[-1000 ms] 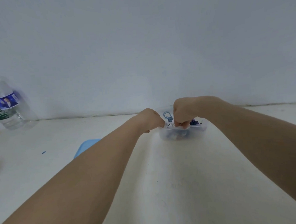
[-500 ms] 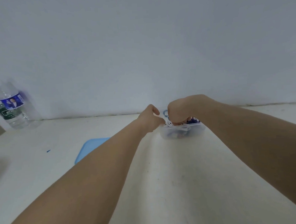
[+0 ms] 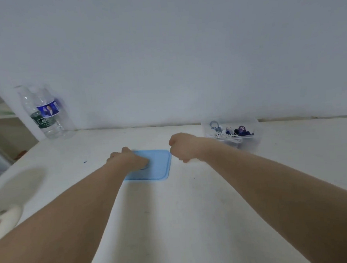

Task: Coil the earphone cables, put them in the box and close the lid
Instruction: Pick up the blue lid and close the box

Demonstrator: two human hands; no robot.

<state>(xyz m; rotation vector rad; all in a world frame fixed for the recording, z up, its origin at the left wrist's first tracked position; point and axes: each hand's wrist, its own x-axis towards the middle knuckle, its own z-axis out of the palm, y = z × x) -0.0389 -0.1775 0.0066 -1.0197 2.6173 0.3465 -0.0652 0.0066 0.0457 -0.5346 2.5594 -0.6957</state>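
Fingers of the left hand (image 3: 130, 158) press curled onto the blue lid (image 3: 158, 164) flat on the counter (image 3: 193, 210), the right hand (image 3: 182, 148) hovers fisted and empty just beside it, and farther right the open clear box (image 3: 247, 141) holds the coiled earphone cables (image 3: 227, 135).

Two bare forearms, nothing worn.
Left hand (image 3: 130, 159) and right hand (image 3: 184, 148) carry no rings, watch or bands; both arms show no sleeves anywhere in view.
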